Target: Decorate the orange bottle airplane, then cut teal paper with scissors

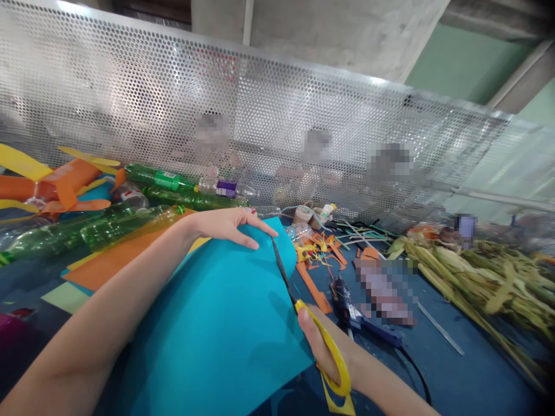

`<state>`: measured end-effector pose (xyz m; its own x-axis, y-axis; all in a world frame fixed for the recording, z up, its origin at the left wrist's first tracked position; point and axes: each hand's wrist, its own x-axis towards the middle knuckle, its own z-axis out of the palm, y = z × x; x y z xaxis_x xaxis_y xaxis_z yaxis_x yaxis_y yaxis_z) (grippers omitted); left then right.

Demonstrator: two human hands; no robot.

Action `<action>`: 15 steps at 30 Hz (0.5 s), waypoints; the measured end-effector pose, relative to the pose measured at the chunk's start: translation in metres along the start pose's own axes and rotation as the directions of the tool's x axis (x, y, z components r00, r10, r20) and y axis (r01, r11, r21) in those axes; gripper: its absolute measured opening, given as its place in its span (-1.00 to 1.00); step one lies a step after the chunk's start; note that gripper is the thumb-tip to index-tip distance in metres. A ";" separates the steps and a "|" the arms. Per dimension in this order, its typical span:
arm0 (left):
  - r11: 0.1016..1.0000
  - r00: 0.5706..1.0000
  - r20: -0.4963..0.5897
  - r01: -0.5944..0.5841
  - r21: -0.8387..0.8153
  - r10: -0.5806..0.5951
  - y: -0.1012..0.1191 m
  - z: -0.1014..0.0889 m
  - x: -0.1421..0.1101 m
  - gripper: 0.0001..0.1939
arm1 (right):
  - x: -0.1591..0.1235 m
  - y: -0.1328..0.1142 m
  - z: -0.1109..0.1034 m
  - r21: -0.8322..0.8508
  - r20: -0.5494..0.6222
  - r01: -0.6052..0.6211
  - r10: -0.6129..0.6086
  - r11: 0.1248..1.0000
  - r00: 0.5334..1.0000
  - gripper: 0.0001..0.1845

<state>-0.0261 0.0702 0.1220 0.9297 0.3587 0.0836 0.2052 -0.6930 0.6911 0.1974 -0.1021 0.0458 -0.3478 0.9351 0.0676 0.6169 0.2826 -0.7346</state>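
Observation:
A large sheet of bright blue paper [217, 312] fills the middle of the view, its far right edge curling up. My right hand [323, 341] is closed round the yellow handles of a pair of scissors [333, 346]. Their dark blades point away from me and lie along the paper near its right side, the tip close to my left index finger. Across the far part of the sheet rests my left hand [232, 225], thumb and index finger stretched apart on the blue surface. Its other fingers are mostly hidden.
Green plastic bottles [117, 225] and orange paper [125, 254] lie left, near an orange-and-yellow propeller model [69, 182]. Right are paper scraps [312, 283], a blue glue gun [347, 306] with a cord, and corn husks [472, 277]. A perforated metal screen [269, 127] stands behind.

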 end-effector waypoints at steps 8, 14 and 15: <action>1.000 1.000 -0.021 0.004 0.011 -0.004 0.003 0.001 -0.001 -0.43 | 0.002 -0.003 -0.001 -0.035 -0.035 -0.009 0.008 0.999 0.999 -0.43; 0.999 1.000 0.001 0.023 -0.030 -0.023 0.007 0.007 0.003 -0.37 | 0.001 0.001 0.002 -0.021 -0.108 -0.020 0.018 1.000 0.994 -0.41; 1.000 1.000 -0.004 0.023 -0.018 -0.023 0.007 0.007 0.003 -0.37 | 0.001 0.001 0.002 -0.014 -0.115 -0.021 0.020 1.000 0.993 -0.41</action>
<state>-0.0195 0.0619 0.1221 0.9237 0.3766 0.0707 0.2206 -0.6735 0.7055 0.1961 -0.1011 0.0432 -0.2518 0.9589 0.1306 0.6338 0.2654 -0.7265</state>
